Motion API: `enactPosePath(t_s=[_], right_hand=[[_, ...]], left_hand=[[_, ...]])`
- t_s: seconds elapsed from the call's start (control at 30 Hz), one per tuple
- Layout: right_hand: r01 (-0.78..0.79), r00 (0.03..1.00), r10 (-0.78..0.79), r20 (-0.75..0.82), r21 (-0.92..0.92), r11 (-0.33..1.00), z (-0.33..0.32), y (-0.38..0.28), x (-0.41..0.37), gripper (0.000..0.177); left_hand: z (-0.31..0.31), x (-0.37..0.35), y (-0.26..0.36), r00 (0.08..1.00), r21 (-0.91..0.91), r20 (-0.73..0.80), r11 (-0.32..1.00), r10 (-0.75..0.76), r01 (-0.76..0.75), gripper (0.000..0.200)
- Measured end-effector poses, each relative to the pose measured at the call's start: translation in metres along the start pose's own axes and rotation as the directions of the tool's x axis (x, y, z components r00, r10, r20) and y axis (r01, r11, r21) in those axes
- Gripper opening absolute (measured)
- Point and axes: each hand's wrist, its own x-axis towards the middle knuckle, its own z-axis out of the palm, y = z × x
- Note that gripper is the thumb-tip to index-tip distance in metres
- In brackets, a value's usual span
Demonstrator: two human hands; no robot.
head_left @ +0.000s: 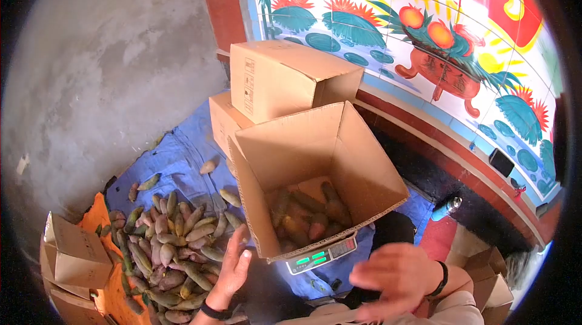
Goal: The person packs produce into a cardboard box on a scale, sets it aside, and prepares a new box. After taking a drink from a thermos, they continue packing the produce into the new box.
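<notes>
The open box [291, 143] is just right of your left hand [233, 267]. That hand is spread with the fingers loose and holds nothing; its fingertips are close to the box's near left corner, but contact can't be made out. Your right hand [397, 279] is blurred, flat and open with nothing in it, and hangs in front of the box, just below its near right corner.

The box sits tilted on a digital scale [321, 255] whose green readout faces you. Inside, a layer of oblong green and reddish produce [303, 213] covers part of the bottom, and all 4 flaps stand up.

Under and to the left of your left hand lies a loose pile of the same produce [170, 246], spread over a blue tarp [182, 155] and an orange sheet [115, 288].

Behind the open box, 2 closed cartons [285, 76] are stacked. More small cartons [76, 252] sit at the far left edge of the pile. A blue bottle [445, 207] lies to the right, at the foot of a painted tile wall [424, 28].
</notes>
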Motion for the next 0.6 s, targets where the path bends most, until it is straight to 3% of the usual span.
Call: enactPosePath(t_s=[0.07, 0.17, 0.6], right_hand=[[0.096, 0.995, -0.094, -0.02, 0.166, 0.981, -0.006, -0.016, 0.006, 0.048], [0.21, 0.971, -0.177, -0.161, 0.22, 0.953, -0.005, -0.02, 0.011, 0.048], [0.232, 0.967, -0.176, -0.183, 0.35, 0.908, -0.012, -0.028, 0.004, 0.053]], left_hand=[[0.002, -0.002, -0.001, 1.0, 0.011, -0.018, 1.0, 0.012, -0.012, 0.068], [0.002, -0.002, -0.002, 1.0, -0.008, -0.024, 1.0, 0.01, -0.01, 0.066], [0.01, 0.0, 0.0, 0.996, 0.071, -0.077, 0.996, 0.053, -0.048, 0.063]])
